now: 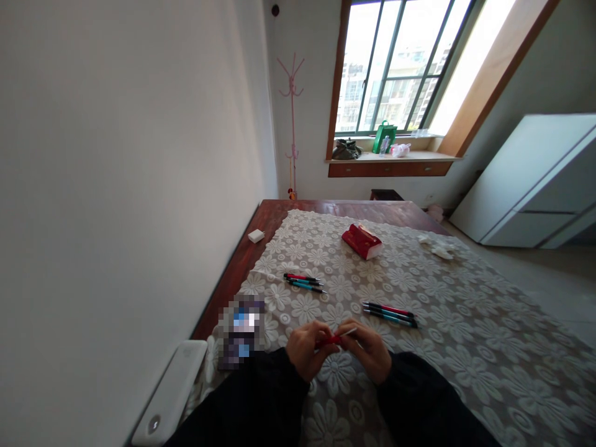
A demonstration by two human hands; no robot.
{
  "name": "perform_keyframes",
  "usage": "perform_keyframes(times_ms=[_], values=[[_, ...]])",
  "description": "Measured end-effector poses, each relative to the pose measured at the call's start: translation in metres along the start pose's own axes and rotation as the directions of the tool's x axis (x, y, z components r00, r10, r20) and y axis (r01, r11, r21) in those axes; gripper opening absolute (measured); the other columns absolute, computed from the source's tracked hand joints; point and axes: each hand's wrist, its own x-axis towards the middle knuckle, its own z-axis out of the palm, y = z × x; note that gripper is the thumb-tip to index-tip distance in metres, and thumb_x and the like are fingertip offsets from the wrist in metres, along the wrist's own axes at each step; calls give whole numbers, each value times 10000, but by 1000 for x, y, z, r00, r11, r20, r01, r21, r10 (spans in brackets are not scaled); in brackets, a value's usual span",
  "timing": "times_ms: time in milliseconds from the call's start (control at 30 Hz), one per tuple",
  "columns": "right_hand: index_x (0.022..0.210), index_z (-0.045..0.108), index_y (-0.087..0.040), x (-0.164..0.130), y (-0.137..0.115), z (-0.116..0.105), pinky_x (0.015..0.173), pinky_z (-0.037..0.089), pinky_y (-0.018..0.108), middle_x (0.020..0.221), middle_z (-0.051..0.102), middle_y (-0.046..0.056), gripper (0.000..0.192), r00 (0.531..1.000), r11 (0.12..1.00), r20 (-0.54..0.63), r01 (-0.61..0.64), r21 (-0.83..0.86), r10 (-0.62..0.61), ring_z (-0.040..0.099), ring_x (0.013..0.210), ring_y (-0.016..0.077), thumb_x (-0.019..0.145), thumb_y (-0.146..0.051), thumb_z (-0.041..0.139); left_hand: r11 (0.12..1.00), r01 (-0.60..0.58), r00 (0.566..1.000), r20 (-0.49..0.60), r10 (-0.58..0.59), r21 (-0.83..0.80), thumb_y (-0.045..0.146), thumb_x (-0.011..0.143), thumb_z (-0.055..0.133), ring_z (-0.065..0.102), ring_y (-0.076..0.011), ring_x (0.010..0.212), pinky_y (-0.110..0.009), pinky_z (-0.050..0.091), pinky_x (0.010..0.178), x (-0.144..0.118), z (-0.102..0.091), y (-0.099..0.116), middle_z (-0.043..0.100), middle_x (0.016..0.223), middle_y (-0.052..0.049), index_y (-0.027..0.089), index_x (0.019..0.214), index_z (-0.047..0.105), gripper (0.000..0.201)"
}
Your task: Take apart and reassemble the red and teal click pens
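In front of me, my left hand point(308, 349) is closed around a red pen barrel point(329, 340). My right hand point(369, 351) meets it from the other side, its fingers pinching a thin pale rod point(348, 332) that looks like a pen refill. Fingers hide where the rod and the barrel come together. Beyond my left hand lies a group of pens point(305, 282) in red, blue and black. A second group of pens point(390, 313), similarly coloured, rests just beyond my right hand.
A patterned tablecloth point(465, 335) covers the wooden table point(233, 273). A red tissue pack point(362, 242) lies farther back, with crumpled white tissue point(442, 249) to its right. On the left are a white charger point(256, 236), a blurred-out object point(241, 332) and a long white device point(172, 391) by the wall.
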Motion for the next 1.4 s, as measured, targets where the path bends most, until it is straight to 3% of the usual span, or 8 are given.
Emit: perform_keyframes(times_ms=[167, 333, 433, 500, 567, 733, 1100, 1400], values=[[926, 654, -184, -3, 7, 2, 568, 485, 273, 788, 604, 41, 208, 998, 998, -46, -38, 43, 40, 575, 620, 141, 943, -334, 511, 997, 76, 996, 44, -75, -19, 393, 797, 707, 665, -161, 718, -274, 526, 690, 6, -3, 13, 723, 827, 5, 231, 1000, 561, 297], [908, 632, -173, -6, 14, -2, 558, 466, 275, 652, 570, 15, 265, 972, 975, -154, -152, 162, 177, 558, 594, 153, 930, -412, 520, 977, -10, 999, -48, 20, 215, 279, 863, 562, 609, -243, 995, -389, 477, 892, -3, -63, 34, 674, 1019, -78, 214, 957, 617, 126], [903, 640, -175, -6, 17, -1, 562, 446, 275, 648, 568, 10, 267, 961, 966, -190, -164, 201, 202, 537, 590, 148, 914, -424, 545, 896, 182, 967, -240, -88, 404, 261, 840, 540, 588, -265, 1019, -430, 455, 929, -22, -115, 15, 650, 1045, -79, 211, 971, 602, 154], [893, 647, -174, -6, 17, 1, 557, 437, 271, 653, 563, 8, 269, 959, 961, -187, -168, 220, 211, 527, 586, 143, 906, -427, 557, 796, 393, 900, -368, -232, 460, 312, 808, 572, 580, -290, 1032, -461, 451, 936, -34, -140, -9, 621, 1124, -100, 187, 1087, 566, 306], [888, 649, -172, -6, 17, 3, 556, 435, 266, 653, 557, 6, 274, 959, 956, -182, -172, 236, 217, 524, 584, 140, 899, -432, 566, 717, 535, 838, -391, -381, 448, 331, 786, 585, 584, -299, 1043, -456, 462, 928, -40, -154, -34, 590, 1188, -130, 151, 1175, 508, 436], [876, 649, -162, -4, 18, 1, 539, 445, 263, 633, 556, 11, 330, 965, 964, -164, -171, 202, 205, 525, 566, 144, 884, -481, 564, 671, 599, 800, -307, -515, 437, 284, 795, 568, 577, -273, 1110, -391, 440, 969, -40, -151, -64, 564, 1247, -138, 137, 1234, 420, 485], [884, 652, -164, -4, 22, 1, 532, 420, 255, 641, 553, 12, 294, 973, 957, -130, -155, 246, 191, 515, 570, 138, 891, -445, 566, 612, 619, 783, -336, -523, 492, 391, 768, 622, 543, -311, 1143, -405, 418, 989, -37, -144, -61, 546, 1238, -145, 134, 1210, 401, 557], [880, 645, -158, -5, 25, 1, 536, 415, 254, 637, 546, 10, 302, 971, 953, -137, -157, 257, 197, 509, 571, 134, 894, -449, 564, 677, 692, 717, -349, -604, 251, 237, 857, 441, 567, -264, 1139, -408, 406, 1005, -44, -153, -71, 596, 1212, -111, 197, 1148, 417, 295]])
